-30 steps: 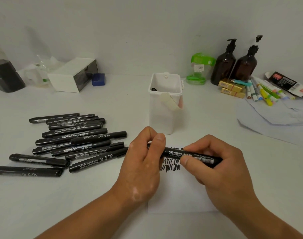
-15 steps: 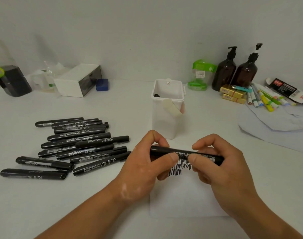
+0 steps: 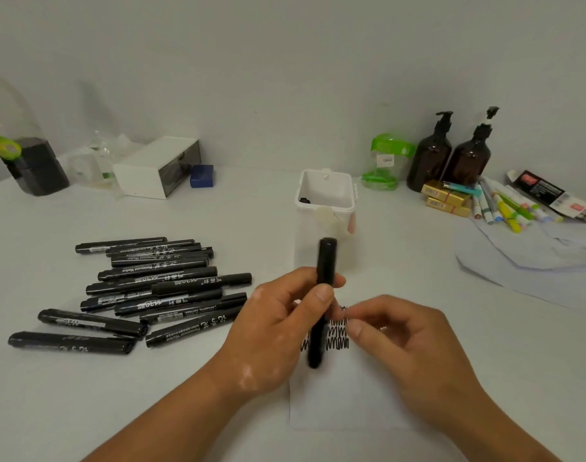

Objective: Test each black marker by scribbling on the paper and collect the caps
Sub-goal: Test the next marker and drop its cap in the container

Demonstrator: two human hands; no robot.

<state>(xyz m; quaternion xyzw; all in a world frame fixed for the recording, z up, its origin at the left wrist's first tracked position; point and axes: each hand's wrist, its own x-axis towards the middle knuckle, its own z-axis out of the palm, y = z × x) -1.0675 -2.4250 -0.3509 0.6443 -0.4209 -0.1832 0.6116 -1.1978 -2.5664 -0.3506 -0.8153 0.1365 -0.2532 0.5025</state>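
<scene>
At the far left of the white table (image 3: 201, 405), a pile of capped black markers (image 3: 158, 288) lies roughly parallel, probably the stock waiting to be tested, within easy reach of the left hand (image 3: 274, 331). Behind the pile, by the wall, sits a white box (image 3: 154, 168).

Toward the middle, the left hand grips one black marker (image 3: 325, 268) around its middle, thumb across the front and fingers wrapped behind. The barrel runs almost straight away from the person. Its far end stands in front of the white plastic container (image 3: 306, 235) and its near end hangs over the paper (image 3: 345, 401). Blur hides which end carries the cap. The forearm comes in from the lower left with the wrist fairly straight.

A black cap (image 3: 304, 200) rests inside the container, which seems to be the collecting bin, set just beyond the paper for short drops. Rows of black scribbles (image 3: 338, 341) cross the top of the sheet.

Just right of the marker, the right hand (image 3: 415, 355) hovers over the paper, clear of the barrel. Its fingers are loosely curled, thumb and forefinger close together, and nothing shows between them. Farther right stand two amber pump bottles (image 3: 431, 161) and a spread of coloured pens (image 3: 505, 211).
</scene>
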